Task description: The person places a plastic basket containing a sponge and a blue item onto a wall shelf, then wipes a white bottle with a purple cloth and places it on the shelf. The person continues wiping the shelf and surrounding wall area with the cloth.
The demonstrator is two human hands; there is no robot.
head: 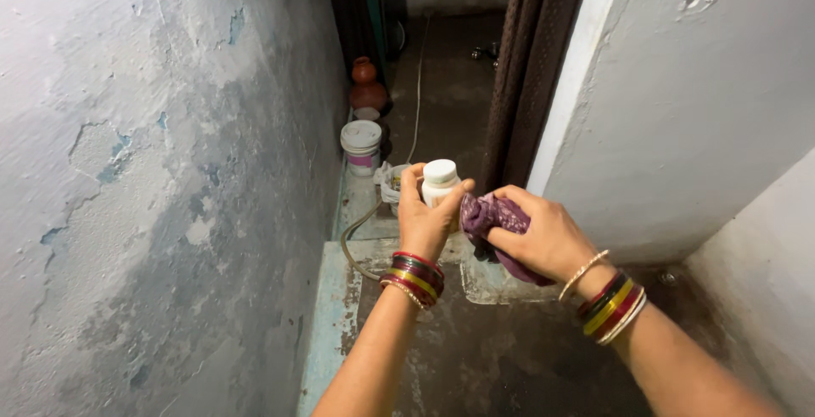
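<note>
White bottle (440, 183) clamped in left hand (427, 220); right hand (543, 234) grips purple cloth (492, 217) beside it.

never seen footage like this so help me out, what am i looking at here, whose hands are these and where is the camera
There is no machine here. The one picture comes from a camera worn on a person's head, looking down at their own two hands in a narrow passage with peeling grey walls. The left hand holds a small white bottle with a white cap. The right hand grips a purple cloth pressed against the bottle's side. Both wrists wear coloured bangles. Farther along the floor by the left wall stand a white bucket and a brown clay pot. A dark curtain hangs on the right.
</note>
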